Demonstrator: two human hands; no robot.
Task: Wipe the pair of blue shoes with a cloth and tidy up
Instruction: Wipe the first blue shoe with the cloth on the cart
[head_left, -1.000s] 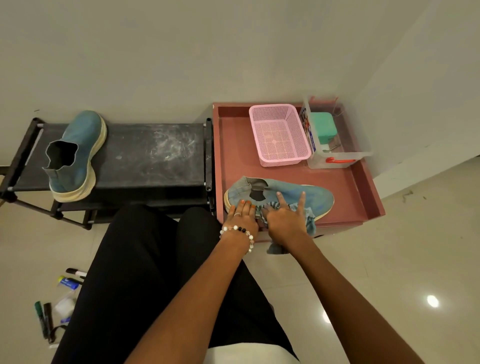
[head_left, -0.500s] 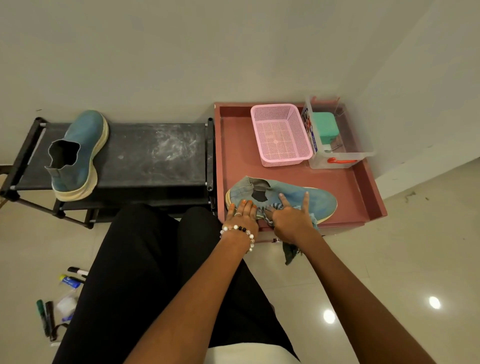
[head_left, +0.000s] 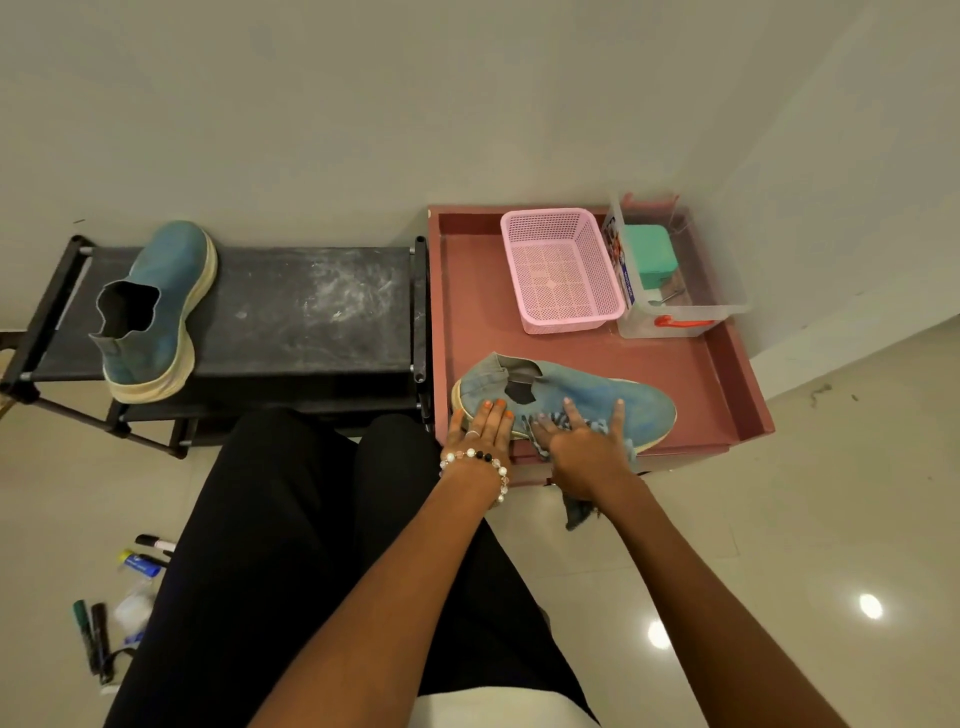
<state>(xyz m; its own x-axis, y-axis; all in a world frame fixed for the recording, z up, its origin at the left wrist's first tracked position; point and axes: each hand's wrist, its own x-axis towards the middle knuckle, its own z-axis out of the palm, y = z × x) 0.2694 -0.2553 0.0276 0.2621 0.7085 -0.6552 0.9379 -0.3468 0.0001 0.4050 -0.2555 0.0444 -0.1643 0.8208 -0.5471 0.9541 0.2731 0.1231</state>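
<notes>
Right hand lying flat, fingers spread, pressing cloth onto blue shoe at front edge of red tray. Left hand resting flat, fingers straight, on heel. Second shoe sitting at black rack left end.

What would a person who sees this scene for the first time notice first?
First come the two hands at the near edge of the red tray: the left hand rests flat on the heel of a blue shoe, and the right hand presses a cloth on its side with spread fingers. Next is the second blue shoe, alone on the dusty black rack to the left. A pink basket stands at the back of the tray.
</notes>
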